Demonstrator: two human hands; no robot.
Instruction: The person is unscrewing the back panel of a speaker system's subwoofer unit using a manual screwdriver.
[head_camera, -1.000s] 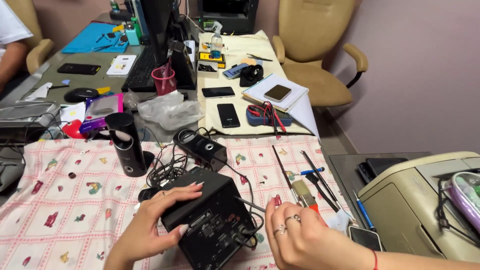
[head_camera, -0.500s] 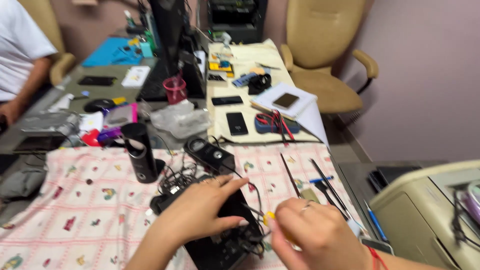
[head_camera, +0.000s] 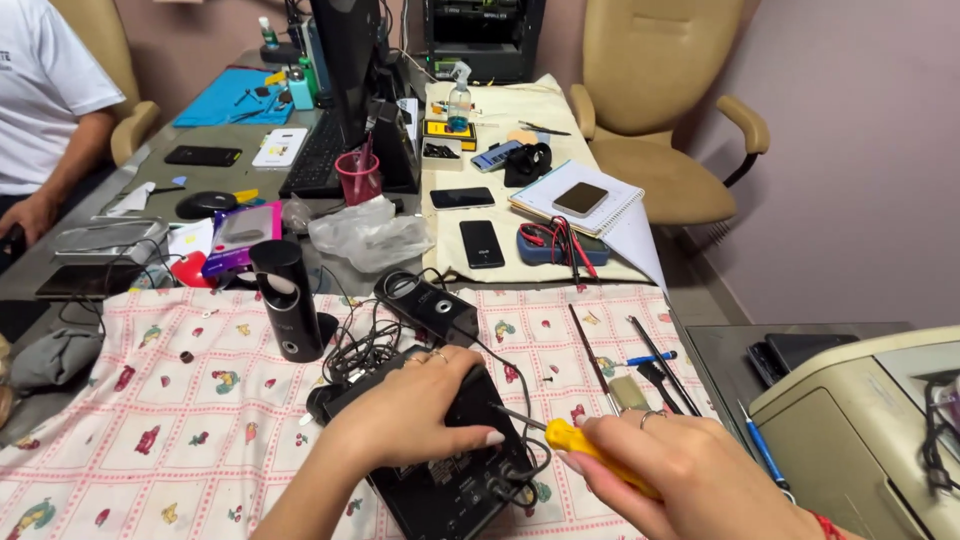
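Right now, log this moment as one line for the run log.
left hand: pressing down on black speaker box | right hand: holding yellow-handled screwdriver, tip at box | surface: printed tablecloth | nearby: upright small black speaker

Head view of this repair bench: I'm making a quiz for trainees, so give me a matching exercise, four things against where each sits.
Things:
1. yellow-handled screwdriver
2. black speaker box
3. pink cup
4. multimeter

Places:
A. under the left hand
B. beside the keyboard
C. in the right hand
D. below the notebook

Pairs: 1-C, 2-A, 3-B, 4-D
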